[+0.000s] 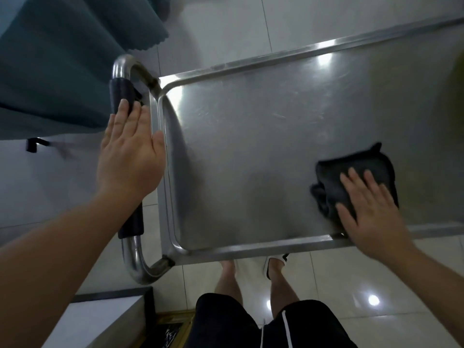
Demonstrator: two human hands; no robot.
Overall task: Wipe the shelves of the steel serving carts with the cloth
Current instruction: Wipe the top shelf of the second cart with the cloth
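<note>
The steel serving cart's top shelf (251, 151) fills the middle of the view, with a raised rim all round. A dark, bunched cloth (351, 167) lies near the shelf's front right edge. My right hand (371, 212) presses flat on the cloth, fingers straight and spread. My left hand (130, 151) hovers flat over the cart's tubular push handle (125, 91), which has a black grip; its fingers are straight and together, and I cannot tell if it touches the handle.
A teal curtain (62, 59) hangs at the upper left, close to the handle. A white cabinet corner (100, 320) stands at the lower left. My legs and shoes (273, 264) are just in front of the cart on a glossy tiled floor.
</note>
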